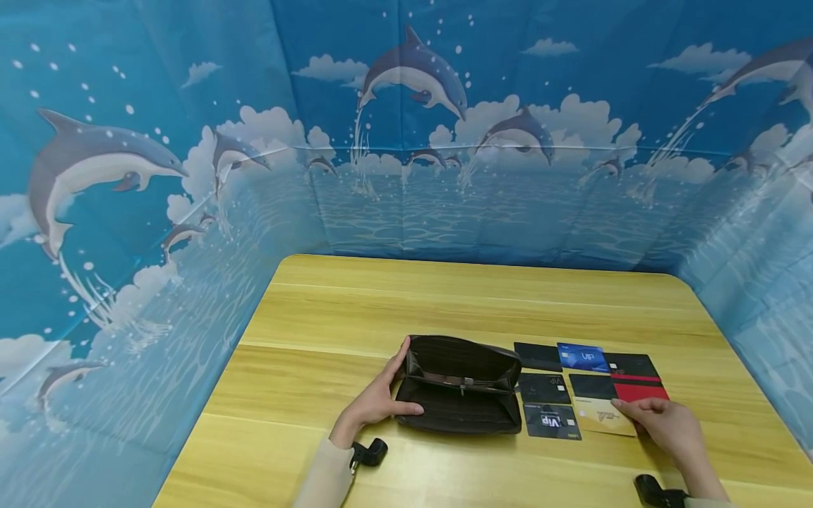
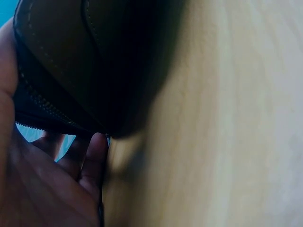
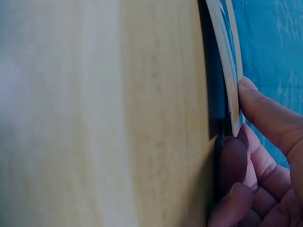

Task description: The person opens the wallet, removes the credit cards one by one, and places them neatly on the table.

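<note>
A dark brown zip-around wallet (image 1: 460, 413) lies spread open on the table, its inner compartments showing. My left hand (image 1: 379, 397) grips its left side, thumb on the lower flap and fingers at the upper edge; in the left wrist view the wallet (image 2: 57, 56) stands above the palm. With my right hand (image 1: 667, 427) I pinch the right edge of a gold card (image 1: 604, 415). In the right wrist view the thumb lies on one face of the card (image 3: 231, 94), fingers behind it. The gold card overlaps a black card (image 1: 593, 386).
Beside the wallet are a black card (image 1: 538, 356), a blue card (image 1: 583, 357), two dark VIP cards (image 1: 544, 388), another black card (image 1: 632, 365) and a red card (image 1: 644, 392). They lie on a wooden table (image 1: 317, 303). A dolphin-print curtain (image 1: 406, 219) surrounds the table's back and sides.
</note>
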